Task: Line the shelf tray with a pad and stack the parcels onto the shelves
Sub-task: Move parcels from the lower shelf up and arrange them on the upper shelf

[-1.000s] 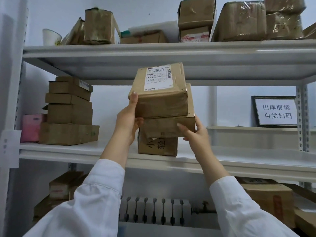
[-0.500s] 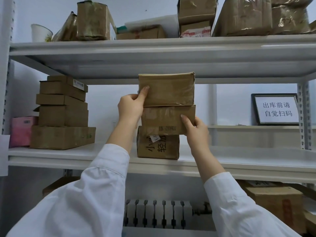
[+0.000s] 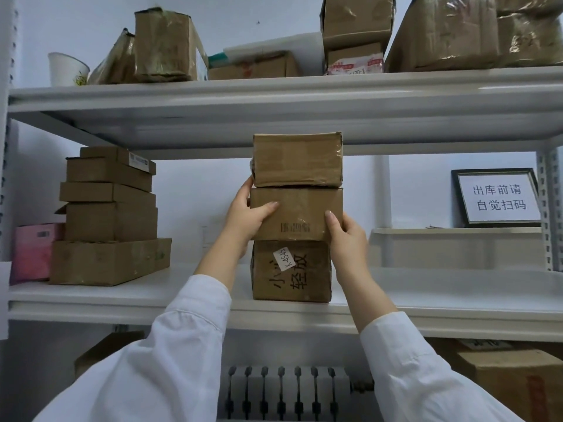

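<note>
Three brown cardboard parcels stand stacked on the white middle shelf (image 3: 426,300). The bottom parcel (image 3: 292,272) carries black writing and a small white sticker. On it rests the middle parcel (image 3: 300,213), and the taped top parcel (image 3: 297,159) lies level on that, just under the upper shelf. My left hand (image 3: 248,213) grips the middle parcel's left side, thumb across its front. My right hand (image 3: 345,231) presses its lower right corner. Both sleeves are white. No pad shows on the shelf.
A taller stack of brown boxes (image 3: 109,214) and a pink box (image 3: 35,251) stand at the shelf's left. A framed sign (image 3: 496,197) sits at the back right. The upper shelf (image 3: 274,95) holds several parcels and a paper cup (image 3: 67,70). More boxes (image 3: 511,379) and a radiator (image 3: 286,391) lie below.
The top parcel went from tilted in my hands to lying flat on the stack. My left hand slid down from it to the middle parcel. The view moved closer.
</note>
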